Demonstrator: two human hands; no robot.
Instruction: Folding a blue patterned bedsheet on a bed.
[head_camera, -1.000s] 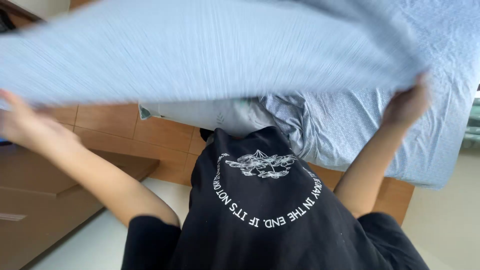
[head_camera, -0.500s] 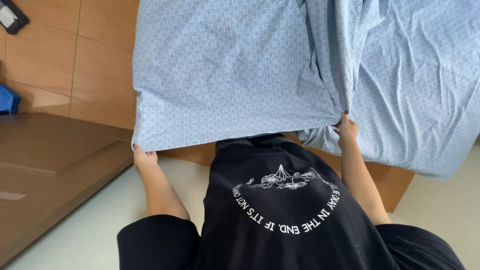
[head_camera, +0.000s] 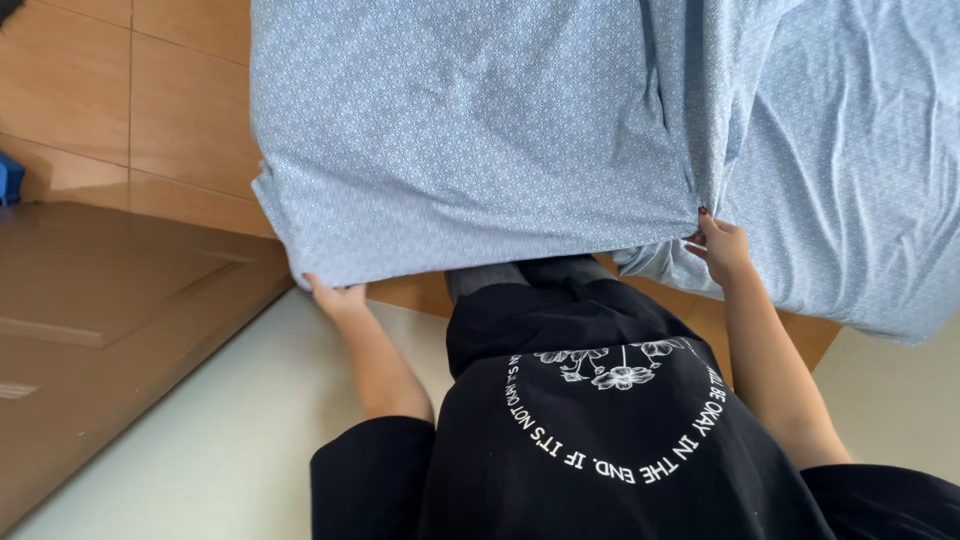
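Big light-blue patterned sheet (head_camera: 480, 130) fills the top of the view, hanging flat in front of the person, lower edge level with the waist. It's held up over the bed (head_camera: 860, 180), which wears cloth of the same pattern and sits just right of it. Looks light, thin and floppy: no stiffness, drapes straight down, small creases near the right grip. Likely not slippery, not fragile, but it will sag in the middle and billow if swung. Best hold is the bottom corners or hem, pinched, well apart to keep the edge taut, which is about where the hands are.

Wood floor panels (head_camera: 130, 110) and a brown wooden door or board (head_camera: 110, 320) at left, pale floor (head_camera: 220, 430) below. Black shirt (head_camera: 600, 420) with white print in the foreground.

Left hand (head_camera: 338, 297): arm stretched forward and low, hand under the lower left corner of the sheet, fingers curled closed on the hem, mostly hidden by the cloth.

Right hand (head_camera: 718, 245): arm stretched forward, a bit higher, fingers pinched closed on the lower right edge, cloth bunched at the grip. Both elbows nearly straight, hands well apart.
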